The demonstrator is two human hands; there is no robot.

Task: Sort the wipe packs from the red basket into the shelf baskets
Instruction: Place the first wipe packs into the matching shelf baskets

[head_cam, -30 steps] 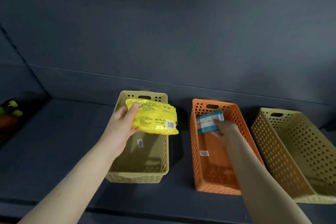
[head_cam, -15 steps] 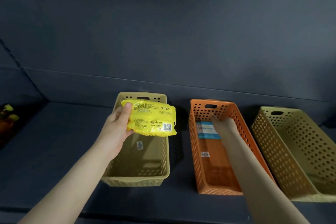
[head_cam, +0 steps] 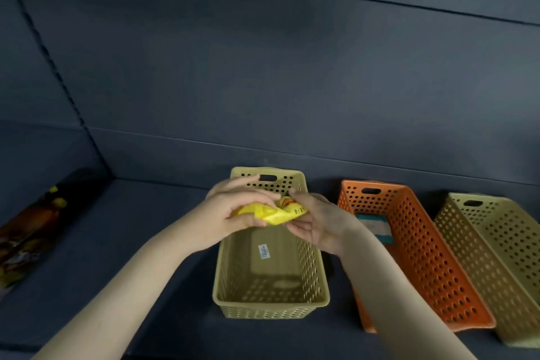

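Note:
A yellow wipe pack (head_cam: 274, 212) hangs above the back half of the left tan shelf basket (head_cam: 270, 302). My left hand (head_cam: 233, 213) grips its left end with fingers curled over the top. My right hand (head_cam: 317, 221) holds the pack's right end from the side and below. In the orange basket (head_cam: 432, 269) beside it lies a blue and white wipe pack (head_cam: 377, 228), partly hidden by my right wrist. The red basket is out of view.
A second tan basket (head_cam: 496, 257) stands at the far right of the dark shelf. Dark packaged goods with yellow marks (head_cam: 29, 231) lie at the shelf's left end. The shelf's back wall rises close behind the baskets.
My right hand left the blue and white pack lying in the orange basket and moved left onto the yellow pack. The yellow pack now sits between both hands over the left basket.

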